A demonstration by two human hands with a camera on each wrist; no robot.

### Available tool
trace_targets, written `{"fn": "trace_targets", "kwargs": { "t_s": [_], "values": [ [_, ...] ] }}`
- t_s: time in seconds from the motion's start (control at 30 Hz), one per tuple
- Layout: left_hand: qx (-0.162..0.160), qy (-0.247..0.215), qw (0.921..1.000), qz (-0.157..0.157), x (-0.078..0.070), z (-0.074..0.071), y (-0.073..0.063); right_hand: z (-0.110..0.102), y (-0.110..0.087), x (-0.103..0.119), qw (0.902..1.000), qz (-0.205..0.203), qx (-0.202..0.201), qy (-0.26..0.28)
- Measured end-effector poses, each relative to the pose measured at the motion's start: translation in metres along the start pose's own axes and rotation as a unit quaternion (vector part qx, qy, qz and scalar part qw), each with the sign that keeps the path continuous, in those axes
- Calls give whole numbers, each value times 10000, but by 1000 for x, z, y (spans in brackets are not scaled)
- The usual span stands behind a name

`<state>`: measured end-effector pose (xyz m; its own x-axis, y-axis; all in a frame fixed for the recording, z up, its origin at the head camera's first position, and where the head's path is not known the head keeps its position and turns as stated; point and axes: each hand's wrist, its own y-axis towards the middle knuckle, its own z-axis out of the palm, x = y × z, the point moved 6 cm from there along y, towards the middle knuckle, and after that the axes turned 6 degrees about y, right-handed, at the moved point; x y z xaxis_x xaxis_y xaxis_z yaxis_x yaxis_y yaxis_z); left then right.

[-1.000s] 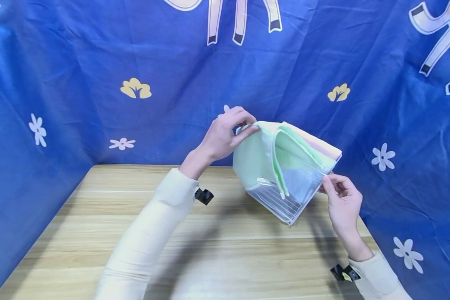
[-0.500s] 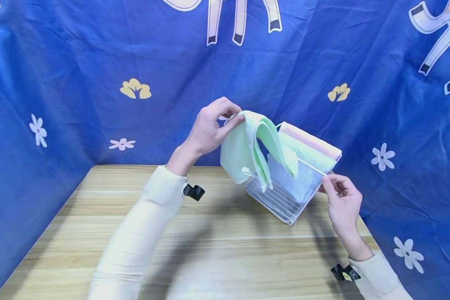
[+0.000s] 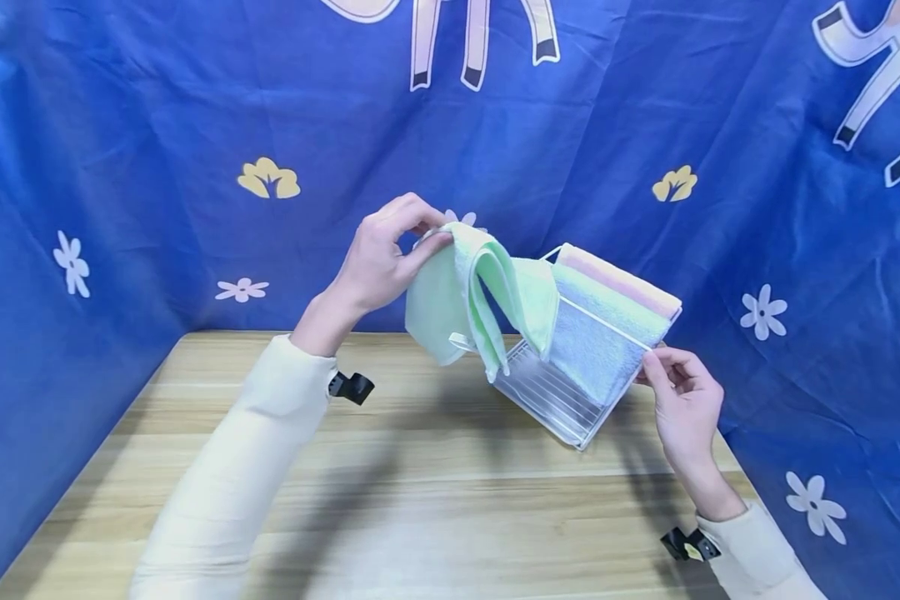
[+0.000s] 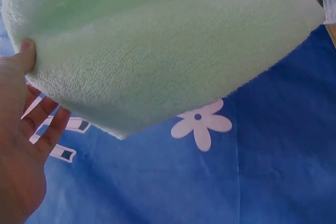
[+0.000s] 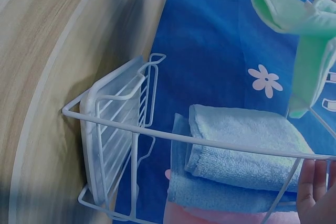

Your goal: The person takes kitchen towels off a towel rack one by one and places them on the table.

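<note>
Pinching the upper edge of a green towel (image 3: 450,287), the left hand (image 3: 375,254) is being held left of the frame's centre, its thumb and fingers being closed on the cloth and its wrist being angled up and rightward from a pale sleeve (image 3: 221,475). Compared with half a second ago, the green towel is being carried farther left and more of the folded blue towel (image 3: 603,342) is being uncovered; separation from the stack is apparently being made, though whether the hanging tip is touching the wire rack (image 3: 555,398) cannot be told. Right of centre, the rack's edge is being gripped by the right hand (image 3: 686,408), which is being kept in the same place. Inside the rack, the blue towel and a pink towel (image 3: 618,279) are being held together. Below, a wooden worktop (image 3: 420,517) is being shown, with a blue curtain (image 3: 345,117) being hung behind.
</note>
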<state>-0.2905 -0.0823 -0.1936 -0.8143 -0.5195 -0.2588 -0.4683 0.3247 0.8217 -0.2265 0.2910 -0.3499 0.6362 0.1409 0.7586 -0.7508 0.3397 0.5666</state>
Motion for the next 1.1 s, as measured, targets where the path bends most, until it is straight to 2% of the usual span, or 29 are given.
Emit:
{"fn": "trace_targets", "kwargs": {
  "t_s": [0.3,0.43,0.67,0.87,1.1],
  "values": [
    [207,421,9989,-36,7,-12,-12,0,-1,2,9998,42,-128,141],
    [322,667,9972,-98,13,-16,-21,0,-1,2,9999,34,-90,-39],
    [505,1036,9926,-393,38,-22,-51,0,0,1,9999,-14,-99,60],
    [611,1344,9875,-551,60,-34,-77,0,1,0,10000,2,-96,14],
    [771,1664,9812,-604,72,-49,-104,0,1,-1,9999,13,-49,139]
  ]
}}
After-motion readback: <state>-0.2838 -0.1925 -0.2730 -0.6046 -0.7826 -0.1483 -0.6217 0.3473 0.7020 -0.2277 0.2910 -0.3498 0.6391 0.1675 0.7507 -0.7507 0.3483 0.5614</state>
